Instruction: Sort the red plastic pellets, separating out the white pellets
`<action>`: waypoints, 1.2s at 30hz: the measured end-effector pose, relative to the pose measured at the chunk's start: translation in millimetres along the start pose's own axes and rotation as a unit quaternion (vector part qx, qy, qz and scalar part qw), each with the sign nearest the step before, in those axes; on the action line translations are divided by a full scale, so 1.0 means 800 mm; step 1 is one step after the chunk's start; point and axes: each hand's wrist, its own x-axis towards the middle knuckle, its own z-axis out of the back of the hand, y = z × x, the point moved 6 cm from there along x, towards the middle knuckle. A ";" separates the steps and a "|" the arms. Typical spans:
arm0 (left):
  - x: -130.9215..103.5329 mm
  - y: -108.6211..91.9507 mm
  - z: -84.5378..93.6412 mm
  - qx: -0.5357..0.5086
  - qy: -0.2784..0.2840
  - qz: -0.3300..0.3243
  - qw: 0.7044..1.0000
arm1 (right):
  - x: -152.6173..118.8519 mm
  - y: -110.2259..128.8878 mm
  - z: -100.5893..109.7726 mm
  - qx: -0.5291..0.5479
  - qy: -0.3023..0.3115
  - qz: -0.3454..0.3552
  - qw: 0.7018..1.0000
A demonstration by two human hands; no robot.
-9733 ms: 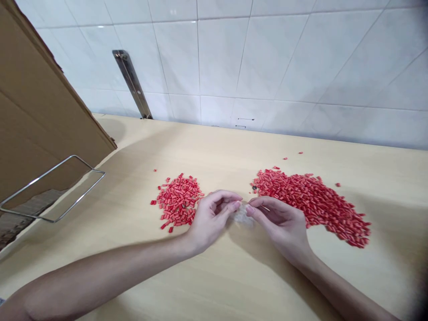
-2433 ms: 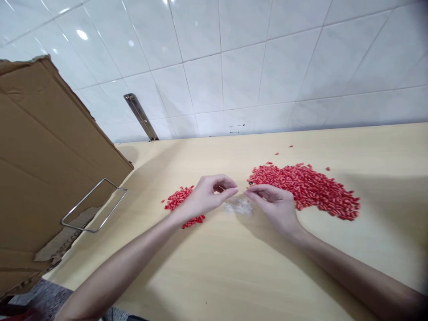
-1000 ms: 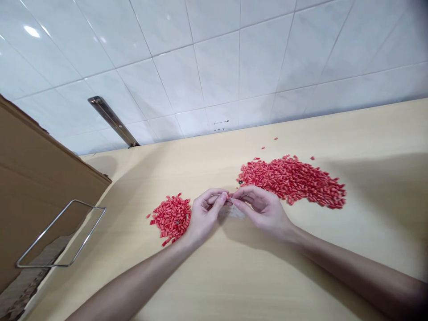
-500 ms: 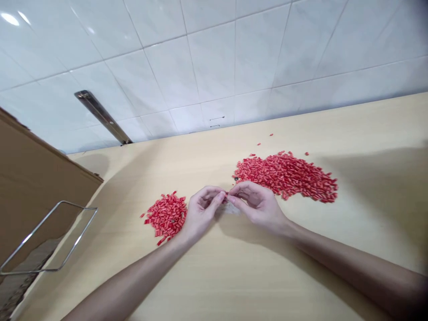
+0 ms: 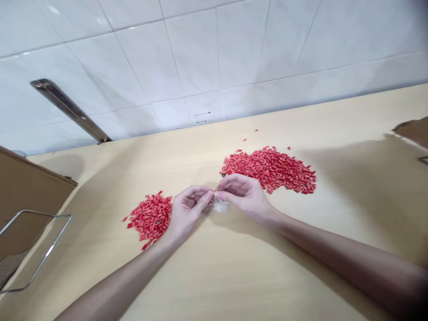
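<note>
Left hand and right hand, slightly apart a couple of seconds ago, now meet at the fingertips; the view has swung right too. Along the left edge of the desk stand cardboard and a wire frame. Next comes the small pile of red pieces, just beside the left hand. Both hands pinch, thumb to forefinger, on what looks like one red piece, mostly hidden. Working it between the tips seems the step in hand; the next move likely calls for a steady left pinch and light right fingers. Just beside the tips lies a pale heap. Behind the right hand, the big pile spreads, strays nearer the back edge. More cardboard shows far right.
</note>
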 end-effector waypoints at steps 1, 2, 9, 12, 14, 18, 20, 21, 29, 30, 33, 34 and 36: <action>0.000 0.000 0.000 -0.004 0.002 0.002 1.000 | 0.000 -0.001 0.001 0.002 -0.001 -0.007 1.000; 0.000 0.000 0.000 -0.009 0.006 0.005 1.000 | 0.000 -0.002 0.001 0.001 0.004 -0.014 1.000; -0.002 0.002 0.000 -0.017 0.016 0.032 0.999 | 0.003 -0.004 0.002 -0.008 0.013 -0.027 1.000; -0.002 0.001 -0.002 -0.030 0.020 0.038 0.999 | 0.003 -0.002 0.002 -0.016 0.013 -0.028 0.999; -0.002 0.000 -0.003 -0.041 0.021 0.035 0.998 | 0.003 -0.001 0.002 -0.015 0.014 -0.028 0.999; -0.001 -0.001 -0.002 -0.043 0.020 0.026 0.999 | 0.003 -0.002 0.001 -0.003 0.031 -0.034 0.999; -0.001 0.001 -0.002 -0.037 0.027 0.027 0.999 | 0.004 -0.005 0.001 0.005 0.036 -0.040 0.999; 0.000 0.001 -0.002 -0.036 0.031 0.027 0.998 | 0.004 -0.006 0.002 0.010 0.034 -0.042 0.998; 0.000 0.001 -0.002 -0.025 0.035 0.024 0.999 | 0.004 -0.007 0.002 0.010 0.012 -0.038 0.999; 0.000 0.001 -0.002 -0.020 0.034 0.025 0.999 | 0.003 -0.006 0.002 0.006 0.007 -0.033 0.999; -0.001 0.000 -0.002 -0.013 0.032 0.020 0.999 | 0.002 -0.004 0.002 -0.003 -0.003 -0.015 1.000; -0.001 -0.001 -0.002 -0.016 0.032 0.017 0.999 | 0.001 -0.003 0.001 -0.003 -0.003 -0.009 1.000; -0.001 -0.002 -0.004 -0.033 0.036 0.011 0.999 | 0.000 -0.002 0.000 0.000 -0.002 0.000 1.000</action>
